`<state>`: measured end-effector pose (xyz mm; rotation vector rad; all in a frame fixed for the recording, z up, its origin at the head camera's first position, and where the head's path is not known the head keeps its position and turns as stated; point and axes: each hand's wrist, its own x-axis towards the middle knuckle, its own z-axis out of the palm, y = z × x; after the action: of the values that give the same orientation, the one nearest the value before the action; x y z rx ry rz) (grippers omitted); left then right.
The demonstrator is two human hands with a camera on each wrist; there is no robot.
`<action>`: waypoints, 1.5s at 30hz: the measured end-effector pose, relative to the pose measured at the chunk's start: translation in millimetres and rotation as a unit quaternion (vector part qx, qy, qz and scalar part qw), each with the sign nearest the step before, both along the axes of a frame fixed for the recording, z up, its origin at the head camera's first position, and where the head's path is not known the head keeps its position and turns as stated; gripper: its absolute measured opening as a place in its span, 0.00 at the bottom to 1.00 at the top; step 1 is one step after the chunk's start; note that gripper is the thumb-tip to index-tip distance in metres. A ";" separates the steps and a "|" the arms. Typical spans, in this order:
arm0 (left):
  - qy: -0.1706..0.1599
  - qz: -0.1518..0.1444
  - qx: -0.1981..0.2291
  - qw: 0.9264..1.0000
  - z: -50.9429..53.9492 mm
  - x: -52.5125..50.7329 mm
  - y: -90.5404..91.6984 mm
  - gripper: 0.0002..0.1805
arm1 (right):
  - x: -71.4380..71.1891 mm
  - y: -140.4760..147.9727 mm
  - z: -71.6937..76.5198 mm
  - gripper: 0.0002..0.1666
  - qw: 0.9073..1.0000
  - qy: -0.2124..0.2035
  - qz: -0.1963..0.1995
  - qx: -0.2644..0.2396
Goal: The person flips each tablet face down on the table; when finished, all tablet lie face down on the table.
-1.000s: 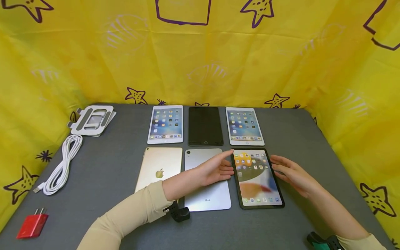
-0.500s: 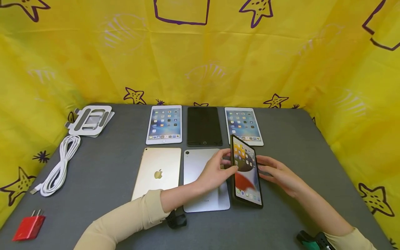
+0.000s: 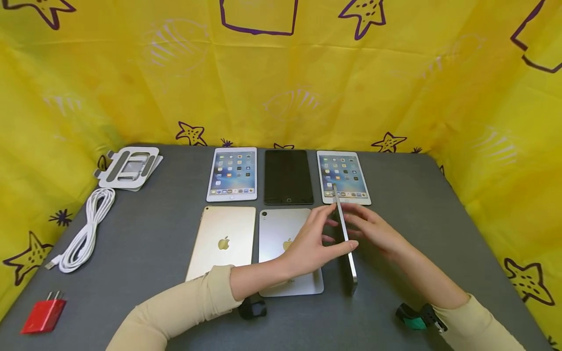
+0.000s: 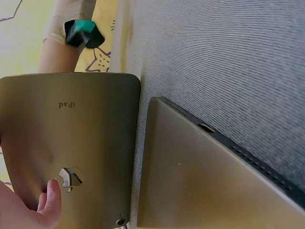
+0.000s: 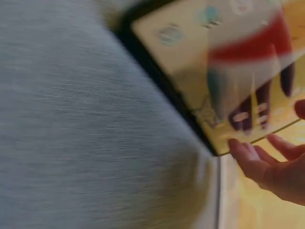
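Observation:
A tablet [image 3: 342, 229] stands almost on its edge in the head view, its thin rim turned up toward me. My left hand [image 3: 309, 241] grips it, the thumb across the near rim and the fingers at the back. In the left wrist view, fingers of that hand [image 4: 40, 210] lie against the tablet's back [image 4: 95, 129], which bears an apple logo. My right hand [image 3: 377, 231] lies on the screen side, fingers extended and loosely bent close to the far part. The right wrist view shows the screen [image 5: 190, 57] blurred, with the right hand [image 5: 274, 167] at its rim.
Under my left forearm lie a silver tablet [image 3: 272, 229] and a gold tablet [image 3: 224, 224], backs up. Behind are two white tablets [image 3: 232, 173] and a black one [image 3: 288, 175]. To the left are a folded stand [image 3: 131, 165], a white cable [image 3: 90, 224] and a red charger [image 3: 44, 314].
The tablet lay flat with its screen up; its left side has risen and it now stands nearly upright. My left hand took hold of it and moved right. My right hand came left.

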<state>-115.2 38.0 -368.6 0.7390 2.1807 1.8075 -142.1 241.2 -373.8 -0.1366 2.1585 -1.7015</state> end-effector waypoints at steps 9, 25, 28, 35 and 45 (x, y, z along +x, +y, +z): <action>0.011 -0.005 -0.013 1.000 -3.8 0.0 3.2 0.44 | -25.3 -14.6 23.7 0.33 0.997 0.072 -0.037 0.004; 0.206 -0.058 -0.006 0.977 -3.7 8.6 0.4 0.28 | -25.6 -10.9 23.4 0.31 0.996 0.066 -0.037 0.039; 0.268 -0.066 -0.018 0.961 -3.4 9.1 1.1 0.25 | -25.2 -9.7 22.6 0.31 0.996 0.072 -0.037 0.046; 0.405 -0.099 -0.043 0.908 -4.0 10.0 6.9 0.23 | -25.0 -7.1 19.0 0.31 0.996 0.070 -0.040 0.040; 0.518 -0.088 -0.126 0.841 -6.3 9.8 23.5 0.27 | -23.1 0.8 17.8 0.33 0.996 0.060 -0.059 0.025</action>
<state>-105.4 61.5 -374.8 2.1145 2.6719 1.0316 -165.2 241.9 -356.0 -0.1009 2.3376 -1.7413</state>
